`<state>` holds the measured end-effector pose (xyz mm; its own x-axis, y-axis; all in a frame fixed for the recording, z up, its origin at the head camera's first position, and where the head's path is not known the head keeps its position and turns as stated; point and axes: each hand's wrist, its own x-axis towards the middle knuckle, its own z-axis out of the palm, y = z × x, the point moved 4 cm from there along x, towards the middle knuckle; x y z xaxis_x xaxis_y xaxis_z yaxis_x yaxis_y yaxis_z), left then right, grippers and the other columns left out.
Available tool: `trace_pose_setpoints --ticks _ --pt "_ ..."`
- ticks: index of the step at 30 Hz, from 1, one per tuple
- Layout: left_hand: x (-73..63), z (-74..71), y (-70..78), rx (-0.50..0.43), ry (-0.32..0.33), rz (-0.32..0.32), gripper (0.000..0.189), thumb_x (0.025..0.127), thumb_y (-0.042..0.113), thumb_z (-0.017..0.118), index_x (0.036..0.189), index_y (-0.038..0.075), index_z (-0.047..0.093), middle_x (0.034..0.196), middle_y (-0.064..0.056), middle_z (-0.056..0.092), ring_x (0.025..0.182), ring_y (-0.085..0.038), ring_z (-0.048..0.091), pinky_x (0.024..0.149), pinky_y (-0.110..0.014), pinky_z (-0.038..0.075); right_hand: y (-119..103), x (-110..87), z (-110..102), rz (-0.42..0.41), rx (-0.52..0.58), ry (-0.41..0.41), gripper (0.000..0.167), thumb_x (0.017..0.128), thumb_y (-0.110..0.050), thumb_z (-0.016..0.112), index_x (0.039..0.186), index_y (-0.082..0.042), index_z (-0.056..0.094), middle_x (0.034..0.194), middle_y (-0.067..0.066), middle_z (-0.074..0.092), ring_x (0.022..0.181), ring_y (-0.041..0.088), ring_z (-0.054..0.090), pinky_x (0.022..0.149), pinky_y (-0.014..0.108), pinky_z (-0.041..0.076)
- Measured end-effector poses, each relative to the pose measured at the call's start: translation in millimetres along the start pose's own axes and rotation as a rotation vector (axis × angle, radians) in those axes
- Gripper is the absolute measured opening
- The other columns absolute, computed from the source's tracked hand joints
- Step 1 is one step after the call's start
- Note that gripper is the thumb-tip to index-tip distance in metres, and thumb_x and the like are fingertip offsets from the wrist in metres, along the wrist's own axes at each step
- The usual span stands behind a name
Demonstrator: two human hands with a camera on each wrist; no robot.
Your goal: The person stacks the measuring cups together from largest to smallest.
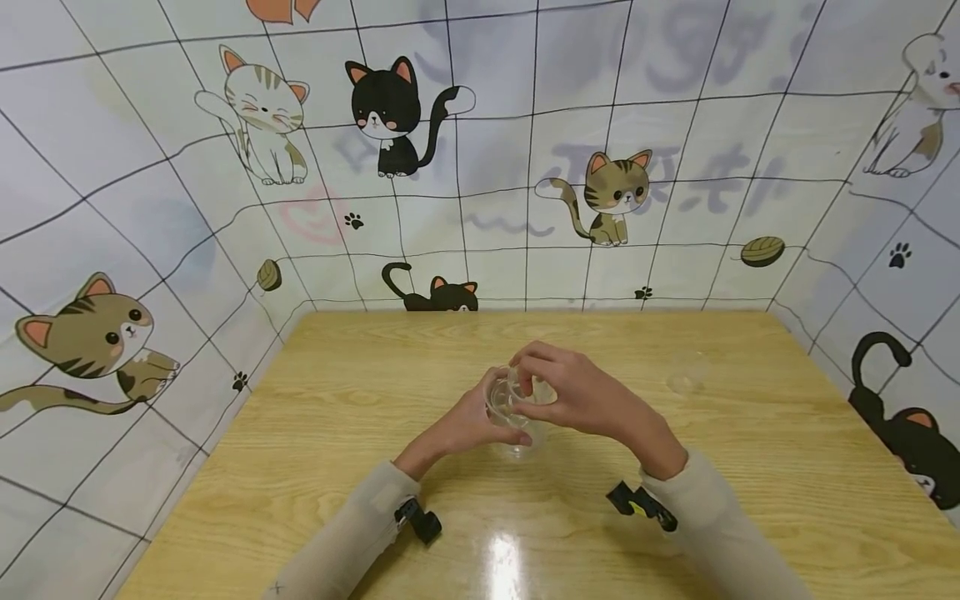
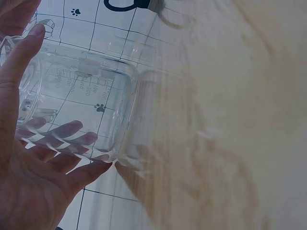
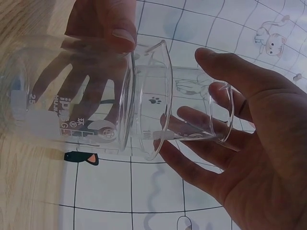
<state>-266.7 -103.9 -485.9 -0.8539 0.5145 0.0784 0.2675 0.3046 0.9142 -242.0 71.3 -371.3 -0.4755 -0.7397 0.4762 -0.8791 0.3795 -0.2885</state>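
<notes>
My left hand (image 1: 468, 417) grips a large clear glass beaker (image 2: 91, 84) with white graduation marks, its base at the tabletop. In the left wrist view the fingers spread along its lower side and the thumb lies across the upper part. Above its mouth, my right hand (image 1: 581, 396) holds a smaller glass beaker (image 3: 196, 110) between thumb and fingers. A wide spouted rim (image 3: 166, 96) encircles the smaller beaker's lower part in the right wrist view. Whether that rim belongs to the large beaker or to another one nested inside, I cannot tell through the overlapping glass.
A faint clear glass object (image 1: 686, 382) stands on the wooden table (image 1: 360, 350) to the right of my hands; its shape is hard to make out. White sheeting with cat drawings (image 1: 495, 167) encloses the table's back and sides.
</notes>
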Motion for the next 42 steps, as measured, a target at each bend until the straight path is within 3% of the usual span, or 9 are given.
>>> trace_pose_setpoints --ticks 21,42 --pt "1.8 -0.2 -1.2 -0.007 -0.006 0.025 0.082 0.079 0.036 0.09 0.143 0.031 0.039 0.134 0.003 0.061 0.119 -0.015 0.063 0.098 -0.036 0.054 0.4 0.0 2.5 0.01 -0.012 -0.019 0.028 0.086 -0.021 0.086 0.085 -0.013 0.059 0.119 0.001 0.066 0.107 0.018 0.07 0.085 0.033 0.061" --pt "2.9 0.3 -1.7 -0.01 0.001 0.039 0.079 0.078 0.032 0.091 0.138 0.028 0.041 0.133 0.003 0.061 0.117 -0.015 0.063 0.099 -0.037 0.053 -1.2 0.4 4.9 -0.012 -0.018 -0.014 0.032 0.086 -0.02 0.086 0.08 -0.02 0.054 0.118 0.001 0.067 0.105 0.017 0.07 0.083 0.032 0.06"
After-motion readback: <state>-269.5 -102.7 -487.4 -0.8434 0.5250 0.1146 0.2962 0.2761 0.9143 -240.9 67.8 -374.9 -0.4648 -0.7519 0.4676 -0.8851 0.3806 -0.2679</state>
